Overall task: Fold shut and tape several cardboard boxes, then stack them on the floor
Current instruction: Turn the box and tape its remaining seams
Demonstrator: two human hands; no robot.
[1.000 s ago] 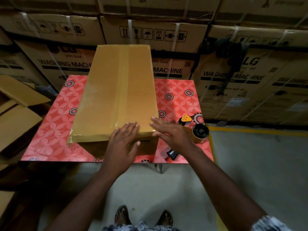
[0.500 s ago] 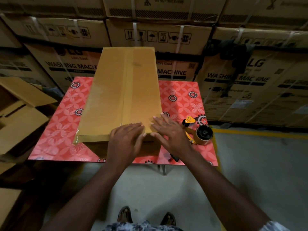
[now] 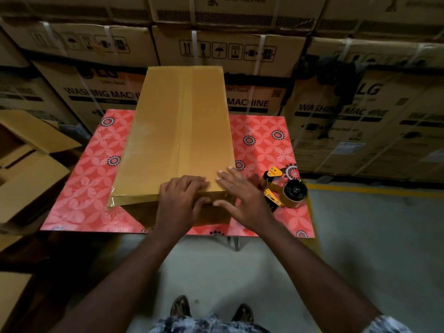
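A long closed cardboard box (image 3: 177, 131) lies lengthwise on the red patterned table (image 3: 262, 145), with a strip of tape down its middle seam. My left hand (image 3: 180, 200) lies flat over the box's near edge, fingers bent down over the end face. My right hand (image 3: 242, 198) presses with spread, straight fingers on the near right corner of the box. A yellow and black tape dispenser (image 3: 283, 191) with a brown roll rests on the table just right of my right hand.
Open flattened cardboard boxes (image 3: 31, 169) stand to the left of the table. Large strapped washing machine cartons (image 3: 360, 111) form a wall behind it. Grey concrete floor (image 3: 372, 248) with a yellow line lies to the right. My feet are under the table's near edge.
Both hands slid forward onto the box's near end and closer together. The left hand's fingers now bend over the edge; the box and dispenser stayed put.
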